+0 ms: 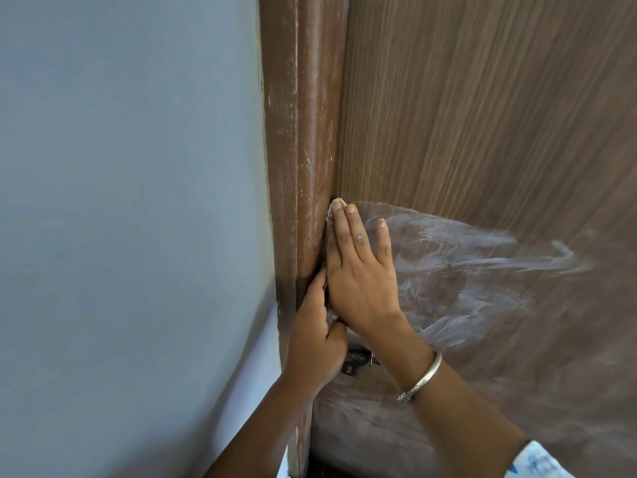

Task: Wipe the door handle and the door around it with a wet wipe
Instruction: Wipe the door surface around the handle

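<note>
My right hand (358, 270) lies flat on the brown wood-grain door (482, 115), fingers straight, pressing a white wet wipe (335, 203) against it. Only a corner of the wipe shows past the fingertips, right at the door's left edge. Below it, my left hand (315, 343) has its fingers curled around the door handle (358, 357). Only a dark metal part of the handle shows between my wrists. Wet streaks (465, 267) cover the door to the right of my right hand.
A reddish-brown door frame (303, 132) with white scuffs runs vertically just left of my hands. A pale blue-grey wall (138, 201) fills the left side. A silver bangle (422, 377) sits on my right wrist.
</note>
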{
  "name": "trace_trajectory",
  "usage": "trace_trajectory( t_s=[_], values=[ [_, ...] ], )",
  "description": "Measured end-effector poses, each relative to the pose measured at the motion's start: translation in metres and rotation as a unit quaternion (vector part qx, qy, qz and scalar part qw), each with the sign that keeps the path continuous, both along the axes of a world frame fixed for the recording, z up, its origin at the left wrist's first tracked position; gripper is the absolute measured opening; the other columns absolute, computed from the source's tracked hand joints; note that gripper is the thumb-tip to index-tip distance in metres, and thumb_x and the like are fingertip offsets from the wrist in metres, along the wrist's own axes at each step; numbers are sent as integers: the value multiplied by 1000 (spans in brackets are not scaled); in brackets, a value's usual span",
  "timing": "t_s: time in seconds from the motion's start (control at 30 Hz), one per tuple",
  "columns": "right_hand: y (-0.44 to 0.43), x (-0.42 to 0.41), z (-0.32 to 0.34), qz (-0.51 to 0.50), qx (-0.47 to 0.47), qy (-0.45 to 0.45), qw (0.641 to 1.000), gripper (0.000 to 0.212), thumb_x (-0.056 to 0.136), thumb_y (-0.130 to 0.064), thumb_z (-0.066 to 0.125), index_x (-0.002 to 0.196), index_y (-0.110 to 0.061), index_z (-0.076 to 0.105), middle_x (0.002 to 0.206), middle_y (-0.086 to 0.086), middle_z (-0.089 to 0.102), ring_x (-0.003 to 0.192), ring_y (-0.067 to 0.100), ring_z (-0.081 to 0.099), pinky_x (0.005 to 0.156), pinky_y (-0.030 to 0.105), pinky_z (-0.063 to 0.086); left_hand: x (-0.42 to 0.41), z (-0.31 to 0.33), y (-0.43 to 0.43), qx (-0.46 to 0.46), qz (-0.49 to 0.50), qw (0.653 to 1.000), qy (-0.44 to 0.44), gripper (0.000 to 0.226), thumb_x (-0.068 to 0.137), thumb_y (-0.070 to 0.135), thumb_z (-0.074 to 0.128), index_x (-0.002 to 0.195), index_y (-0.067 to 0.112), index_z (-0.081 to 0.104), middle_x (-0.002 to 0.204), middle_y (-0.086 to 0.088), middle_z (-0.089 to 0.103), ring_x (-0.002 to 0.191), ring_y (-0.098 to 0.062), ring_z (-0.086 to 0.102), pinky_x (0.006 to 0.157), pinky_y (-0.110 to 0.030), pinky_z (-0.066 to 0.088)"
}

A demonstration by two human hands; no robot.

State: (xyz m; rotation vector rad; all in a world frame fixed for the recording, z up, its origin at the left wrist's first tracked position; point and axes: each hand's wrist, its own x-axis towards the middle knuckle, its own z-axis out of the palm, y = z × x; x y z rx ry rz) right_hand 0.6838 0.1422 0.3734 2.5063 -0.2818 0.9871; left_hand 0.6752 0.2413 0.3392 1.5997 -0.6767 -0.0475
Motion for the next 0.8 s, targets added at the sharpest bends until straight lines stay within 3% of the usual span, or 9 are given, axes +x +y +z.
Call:
trace_trajectory(
  t_s=[0.17, 0.3, 0.37, 0.47, 0.53, 0.7, 0.8],
  values=[
    [0, -2, 3, -42, 18, -28, 999, 57, 95, -26, 28, 148, -6, 16, 157, 8, 15, 143, 25, 14, 112, 55, -1, 3, -3, 2, 5, -10, 1000, 17, 67, 84, 3, 47, 143, 21, 24, 148, 2, 34, 134, -8, 34, 107, -46, 37],
    [-5, -14, -9, -53, 76, -68, 993, 53, 97, -21, 10, 145, -2, 21, 155, 14, 15, 143, 28, 10, 113, 56, -2, 2, -5, 1, 29, 2, 999, 15, 70, 77, 10, 43, 142, 28, 24, 143, 19, 32, 132, 0, 32, 108, -30, 34],
    [-6, -16, -14, -47, 60, -50, 996, 53, 97, -22, 17, 145, 0, 19, 155, 15, 15, 143, 26, 6, 113, 55, -2, 2, -6, 0, 35, 9, 999, 13, 70, 76, 8, 41, 142, 27, 25, 144, 17, 32, 133, -1, 31, 108, -29, 33],
    [-4, -7, -9, -15, 11, -6, 1000, 59, 95, -28, 31, 145, -1, 17, 156, 11, 16, 143, 23, 5, 113, 53, 0, 1, -7, 0, 33, 3, 999, 13, 65, 83, 1, 43, 143, 20, 25, 147, 2, 35, 133, -8, 35, 107, -41, 37],
    [-3, -2, 2, -5, -5, -7, 1000, 65, 92, -30, 40, 146, -2, 17, 156, 9, 17, 143, 22, 8, 112, 53, 1, -1, -5, 1, 27, -3, 1000, 12, 64, 84, 3, 43, 143, 17, 24, 147, 1, 35, 132, -6, 36, 107, -42, 38],
    [-17, -12, 15, -53, 61, -83, 993, 73, 86, -27, 52, 145, -1, 17, 155, 15, 15, 143, 27, 8, 111, 56, -6, -2, -8, 2, 47, -5, 999, 12, 71, 76, 9, 40, 143, 22, 22, 145, 19, 27, 134, 3, 26, 113, -31, 26],
    [-26, -28, 1, -85, 85, -82, 989, 82, 86, -34, 56, 144, 3, 13, 155, 19, 7, 143, 29, 0, 111, 56, -7, -1, -9, 2, 56, 7, 998, 1, 70, 76, 10, 40, 143, 24, 23, 138, 30, 25, 131, 10, 26, 108, -20, 26]
  ],
)
